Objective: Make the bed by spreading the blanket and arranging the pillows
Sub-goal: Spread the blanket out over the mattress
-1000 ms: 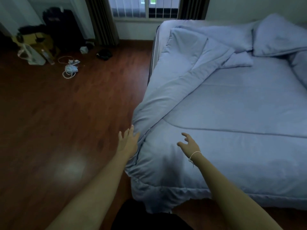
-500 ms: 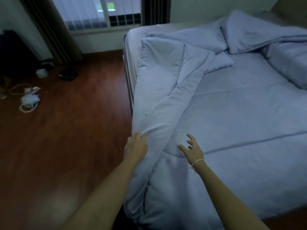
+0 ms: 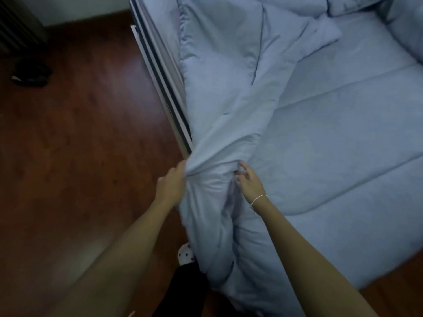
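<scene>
Change: both our hands have closed in on the folded blanket edge since half a second ago, when they lay flat and spread on it; our view has also dropped toward the bed's side
Left hand point(image 3: 170, 184): our grip is curled round a bunched ridge of the blanket point(image 3: 229, 110), just beside the bed frame point(image 3: 164, 88)
Right hand point(image 3: 250, 183): fingers bent into the same bunch from the other side, pinching the fold; a thin white bracelet point(image 3: 258, 199) sits at the wrist
Blanket: pale blue, folded back along the bed's left edge, hanging over the near corner toward the floor point(image 3: 80, 145)
Mattress point(image 3: 343, 133): covered in pale blue, to the right of the fold
Foot: a spotted sock point(image 3: 185, 256) shows just beside the hanging blanket
</scene>
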{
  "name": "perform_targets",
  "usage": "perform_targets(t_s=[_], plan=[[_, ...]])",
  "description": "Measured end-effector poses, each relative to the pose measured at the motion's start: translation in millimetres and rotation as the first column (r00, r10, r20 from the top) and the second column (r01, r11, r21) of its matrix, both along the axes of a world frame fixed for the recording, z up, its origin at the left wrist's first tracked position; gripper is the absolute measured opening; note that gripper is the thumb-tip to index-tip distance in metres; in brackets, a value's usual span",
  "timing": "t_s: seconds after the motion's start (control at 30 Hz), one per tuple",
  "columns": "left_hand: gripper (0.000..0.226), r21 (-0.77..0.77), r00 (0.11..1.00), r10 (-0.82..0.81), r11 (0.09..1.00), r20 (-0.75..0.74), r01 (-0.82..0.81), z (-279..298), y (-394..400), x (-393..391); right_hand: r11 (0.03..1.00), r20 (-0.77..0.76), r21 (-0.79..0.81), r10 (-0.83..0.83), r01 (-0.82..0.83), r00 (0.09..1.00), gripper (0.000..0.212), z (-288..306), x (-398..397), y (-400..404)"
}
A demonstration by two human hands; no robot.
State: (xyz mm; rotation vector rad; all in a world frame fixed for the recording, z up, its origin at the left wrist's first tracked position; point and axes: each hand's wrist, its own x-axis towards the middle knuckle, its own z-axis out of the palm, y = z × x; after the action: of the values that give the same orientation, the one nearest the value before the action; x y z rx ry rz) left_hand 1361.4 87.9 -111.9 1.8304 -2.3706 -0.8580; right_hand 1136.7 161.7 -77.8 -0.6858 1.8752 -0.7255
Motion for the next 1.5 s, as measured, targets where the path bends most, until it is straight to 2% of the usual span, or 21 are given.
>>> perform_targets(t_s=[0.1, 0.17, 0.23, 0.3, 0.43, 0.67, 0.87, 1.03, 1.27, 1.5], plan=[[0.046, -0.007, 0.968, 0.171, 0.985, 0.184, -0.173, -2, -24, 92, 0.999, -0.025, 0.003, 0.036, -0.036, 0.999, 0.050, 8, 22, -15], [0.037, -0.005, 0.906, 0.328, 0.941, 0.269, -0.339, -1, -30, 140, 0.999, -0.055, 0.025, 0.049, -0.048, 0.997, 0.052, 7, 30, -22], [0.032, 0.030, 0.822, 0.473, 0.861, 0.315, -0.507, -3, -32, 174, 0.994, -0.088, 0.063, 0.090, -0.085, 0.992, 0.053, 2, 35, -27], [0.039, 0.090, 0.791, 0.522, 0.814, 0.320, -0.573, -9, -36, 190, 0.989, -0.105, 0.108, 0.110, -0.099, 0.988, 0.052, -1, 41, -28], [0.041, 0.168, 0.874, 0.416, 0.871, 0.251, -0.462, -13, -38, 175, 0.978, -0.130, 0.171, 0.142, -0.118, 0.981, 0.053, -11, 51, -27], [0.050, 0.094, 0.969, 0.204, 0.971, 0.141, -0.219, -3, -43, 122, 0.980, -0.170, 0.146, 0.161, -0.136, 0.972, 0.057, -14, 73, -48], [0.047, 0.061, 0.990, 0.088, 0.994, 0.112, -0.095, 3, -45, 115, 0.988, -0.176, 0.078, 0.144, -0.132, 0.974, 0.056, -9, 92, -59], [0.031, -0.049, 0.998, 0.006, 0.999, 0.060, -0.003, 17, -52, 117, 0.997, -0.172, -0.051, 0.047, -0.057, 0.984, 0.041, 0, 94, -68], [0.020, -0.233, 0.999, -0.034, 0.972, 0.019, 0.037, 62, -109, 115, 0.990, -0.186, -0.139, 0.002, -0.028, 0.983, 0.042, 32, 82, -115], [0.023, -0.218, 0.994, -0.110, 0.970, 0.005, 0.109, 76, -180, 99, 0.983, -0.212, -0.184, -0.033, -0.007, 0.977, 0.043, 47, 79, -181]])
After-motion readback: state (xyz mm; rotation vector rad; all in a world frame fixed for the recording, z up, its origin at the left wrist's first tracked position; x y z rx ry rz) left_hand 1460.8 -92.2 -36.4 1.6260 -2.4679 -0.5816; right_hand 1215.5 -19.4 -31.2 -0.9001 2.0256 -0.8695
